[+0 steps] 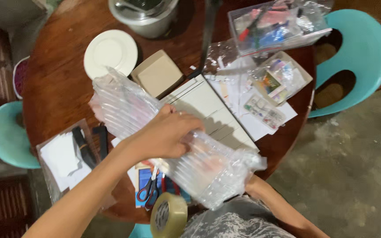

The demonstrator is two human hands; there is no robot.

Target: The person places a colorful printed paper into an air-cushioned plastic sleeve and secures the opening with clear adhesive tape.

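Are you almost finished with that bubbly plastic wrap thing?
Not yet. The air-cushion wrap is off the table and in both hands: left hand grips on top, right hand is inside its lower end. The tape roll and scissors lie unused on the round table.

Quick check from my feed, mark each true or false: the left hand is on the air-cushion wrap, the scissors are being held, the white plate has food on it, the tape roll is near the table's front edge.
1. The left hand rests on the clear inflated plastic air-cushion wrap. True.
2. The black-handled scissors are held in a hand. False: they lie on the round brown wooden table.
3. The round white plate carries food. False: nothing lies on it.
4. The roll of tan packing tape sits by the table's near edge. True.
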